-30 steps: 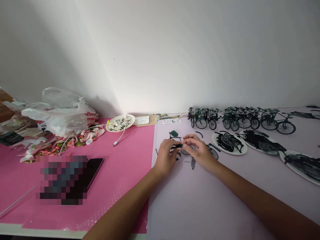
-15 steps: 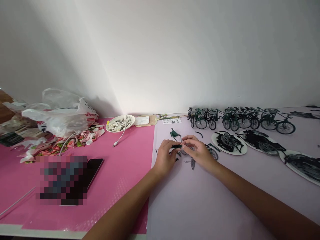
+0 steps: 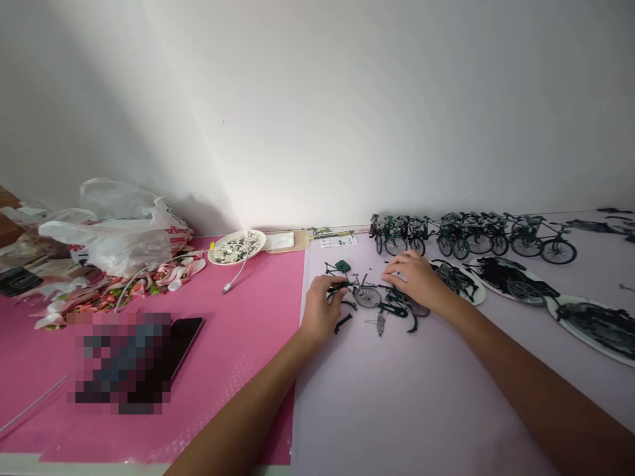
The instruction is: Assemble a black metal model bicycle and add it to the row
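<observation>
My left hand (image 3: 319,309) pinches a small dark green bicycle part (image 3: 338,288) just above the pale lilac mat (image 3: 397,396). My right hand (image 3: 414,279) reaches over the loose parts further right, fingers curled down onto the mat; what lies under them is hidden. Between the two hands lie a small spoked wheel (image 3: 368,297), a green frame piece (image 3: 397,308), a curved mudguard and other tiny bits. A green saddle piece (image 3: 342,266) sits just behind.
Several finished green toy bicycles (image 3: 471,235) stand in a row by the wall. White plates (image 3: 516,283) of black parts lie to the right. On the pink mat (image 3: 238,344) sit a bowl of screws (image 3: 237,245), a cable, a phone (image 3: 181,334) and plastic bags (image 3: 114,225).
The hands, joined over one part before, have separated. My right hand moved right and away toward the plate; my left hand keeps the green part. The wheel and frame pieces now show.
</observation>
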A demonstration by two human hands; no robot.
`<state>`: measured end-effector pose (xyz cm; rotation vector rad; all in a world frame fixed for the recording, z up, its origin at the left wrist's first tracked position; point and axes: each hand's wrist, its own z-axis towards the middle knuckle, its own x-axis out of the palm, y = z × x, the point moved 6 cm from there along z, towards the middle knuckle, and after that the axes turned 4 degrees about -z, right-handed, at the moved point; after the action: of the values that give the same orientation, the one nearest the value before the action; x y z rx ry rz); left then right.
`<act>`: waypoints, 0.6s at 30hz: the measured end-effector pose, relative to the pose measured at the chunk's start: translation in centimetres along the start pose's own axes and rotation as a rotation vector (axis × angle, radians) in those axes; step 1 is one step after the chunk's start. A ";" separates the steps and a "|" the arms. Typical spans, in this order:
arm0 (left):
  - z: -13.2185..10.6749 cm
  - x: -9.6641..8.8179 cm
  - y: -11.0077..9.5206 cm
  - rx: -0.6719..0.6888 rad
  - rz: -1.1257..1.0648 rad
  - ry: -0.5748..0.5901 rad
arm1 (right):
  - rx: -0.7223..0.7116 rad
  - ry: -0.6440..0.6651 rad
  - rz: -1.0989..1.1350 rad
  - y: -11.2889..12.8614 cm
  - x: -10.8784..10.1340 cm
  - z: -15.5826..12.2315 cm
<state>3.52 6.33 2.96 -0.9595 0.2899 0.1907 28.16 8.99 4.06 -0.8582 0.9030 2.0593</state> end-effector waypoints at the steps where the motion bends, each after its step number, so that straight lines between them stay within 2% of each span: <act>1: 0.0 0.0 0.1 -0.007 0.001 -0.003 | -0.001 0.053 -0.013 -0.4 0.5 -0.2; 3: 0.0 0.0 0.1 -0.020 0.006 -0.005 | 0.002 0.125 -0.020 -0.7 1.4 -0.5; 5: 0.0 0.0 0.1 -0.028 0.007 -0.004 | 0.006 0.135 -0.017 -0.6 1.9 -0.7; 10: 0.0 0.0 -0.1 -0.023 0.014 0.002 | 0.025 0.045 -0.022 -0.1 1.8 -0.8; 14: 0.0 0.0 0.0 -0.017 0.035 0.007 | 0.104 -0.046 0.052 0.3 1.2 -0.6; 18: 0.0 0.1 0.2 -0.014 0.056 0.015 | 0.010 -0.129 0.139 2.4 0.5 -0.5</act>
<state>3.52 6.45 2.78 -0.9671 0.3302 0.2374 26.07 7.60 4.18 -0.6649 0.9242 2.1999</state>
